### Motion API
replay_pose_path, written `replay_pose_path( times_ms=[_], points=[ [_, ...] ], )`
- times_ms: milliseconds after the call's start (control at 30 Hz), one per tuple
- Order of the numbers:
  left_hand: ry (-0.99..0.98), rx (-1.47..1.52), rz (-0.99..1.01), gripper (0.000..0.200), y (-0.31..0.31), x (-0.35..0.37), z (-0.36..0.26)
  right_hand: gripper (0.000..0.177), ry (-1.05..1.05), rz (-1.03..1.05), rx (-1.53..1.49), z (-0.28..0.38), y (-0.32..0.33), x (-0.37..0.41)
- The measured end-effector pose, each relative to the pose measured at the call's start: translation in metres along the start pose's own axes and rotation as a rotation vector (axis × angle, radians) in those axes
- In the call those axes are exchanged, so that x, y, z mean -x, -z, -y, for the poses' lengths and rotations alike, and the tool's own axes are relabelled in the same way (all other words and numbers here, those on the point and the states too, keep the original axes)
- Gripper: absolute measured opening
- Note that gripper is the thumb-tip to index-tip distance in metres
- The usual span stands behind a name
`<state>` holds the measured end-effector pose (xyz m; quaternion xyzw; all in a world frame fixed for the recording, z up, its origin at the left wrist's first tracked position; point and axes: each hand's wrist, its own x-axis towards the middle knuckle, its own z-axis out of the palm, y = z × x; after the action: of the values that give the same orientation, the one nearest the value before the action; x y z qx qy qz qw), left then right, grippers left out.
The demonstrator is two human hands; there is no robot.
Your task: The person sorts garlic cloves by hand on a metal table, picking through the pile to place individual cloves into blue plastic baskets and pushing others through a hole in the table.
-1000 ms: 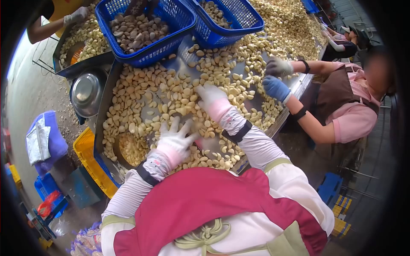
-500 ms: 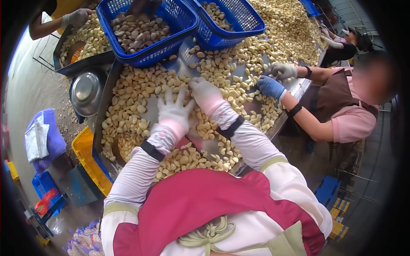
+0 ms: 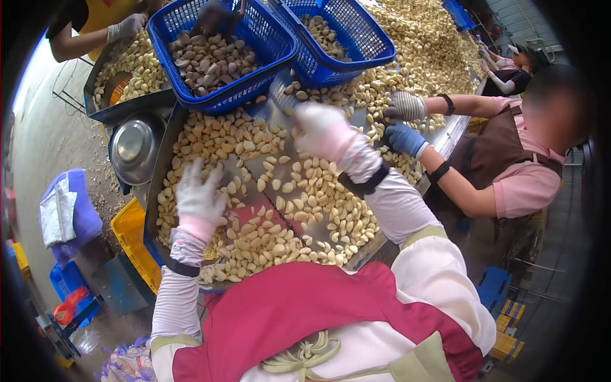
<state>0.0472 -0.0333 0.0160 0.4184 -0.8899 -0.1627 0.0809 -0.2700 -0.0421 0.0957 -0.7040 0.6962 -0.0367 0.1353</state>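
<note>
Peeled garlic cloves (image 3: 318,181) lie spread over the metal worktable (image 3: 258,167). My left hand (image 3: 200,194), in a white glove, is over the cloves at the table's left side with its fingers apart, and nothing shows in its grasp. Farther forward and to the right, my right hand (image 3: 323,130), also gloved in white, is above the cloves near the baskets. Motion smears its fingers, so whether it holds anything cannot be made out. Between the hands, bare metal and a pinkish patch show among the cloves.
A blue basket (image 3: 219,102) of darker cloves and a second blue basket (image 3: 356,63) stand at the table's far side. At right, a co-worker's gloved hands (image 3: 406,124) touch cloves. A metal bowl (image 3: 133,141) and a yellow crate (image 3: 137,239) are left of the table.
My hands have moved apart. The left went left and slightly nearer me; the right shifted right. More bare metal shows between them, and the co-worker's hands have shifted slightly.
</note>
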Motion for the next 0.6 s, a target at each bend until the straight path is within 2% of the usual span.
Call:
replay_pose_path(
  times_ms=[33,67,100,133,200,233,267,300,400,467,500,567,600],
  points=[
    [0.177,-0.045,0.049,0.061,0.002,0.0,0.005,0.022,-0.001,-0.29,-0.039,-0.005,0.019,-0.002],
    [0.354,-0.092,0.109,0.066,0.005,0.004,0.006,0.024,0.041,-0.615,0.194,-0.009,0.045,-0.006],
    [0.359,-0.093,0.117,0.066,0.007,0.006,0.002,0.027,0.081,-0.941,0.432,-0.012,0.061,-0.009],
    [0.381,-0.166,0.19,0.07,0.01,0.003,-0.009,0.027,0.082,-0.941,0.429,-0.01,0.054,-0.008],
    [0.424,-0.226,0.33,0.08,0.009,-0.007,-0.019,0.018,0.247,-0.749,0.488,-0.003,0.027,-0.007],
    [0.421,-0.224,0.326,0.08,0.008,-0.01,-0.023,0.013,0.363,-0.395,0.317,0.016,-0.001,0.003],
    [0.425,-0.235,0.333,0.08,0.006,-0.012,-0.028,0.012,0.235,-0.01,0.292,0.05,-0.015,0.02],
    [0.43,-0.247,0.34,0.081,0.004,-0.012,-0.03,0.012,0.346,0.128,0.051,0.047,-0.058,0.029],
    [0.398,-0.239,0.3,0.083,-0.002,-0.006,-0.022,0.017,0.3,0.122,-0.033,0.067,-0.096,0.044],
    [0.357,-0.199,0.261,0.081,0.0,-0.001,-0.019,0.024,0.17,0.222,-0.007,0.082,-0.094,0.046],
    [0.358,-0.205,0.261,0.081,-0.001,0.0,-0.017,0.024,0.171,0.218,-0.012,0.085,-0.095,0.044],
    [0.366,-0.217,0.261,0.086,-0.009,-0.001,-0.015,0.025,0.089,0.382,0.015,0.085,-0.091,0.039],
    [0.325,-0.236,0.103,0.066,-0.005,0.001,-0.023,0.025,0.087,0.378,0.022,0.079,-0.087,0.035]
  ],
)
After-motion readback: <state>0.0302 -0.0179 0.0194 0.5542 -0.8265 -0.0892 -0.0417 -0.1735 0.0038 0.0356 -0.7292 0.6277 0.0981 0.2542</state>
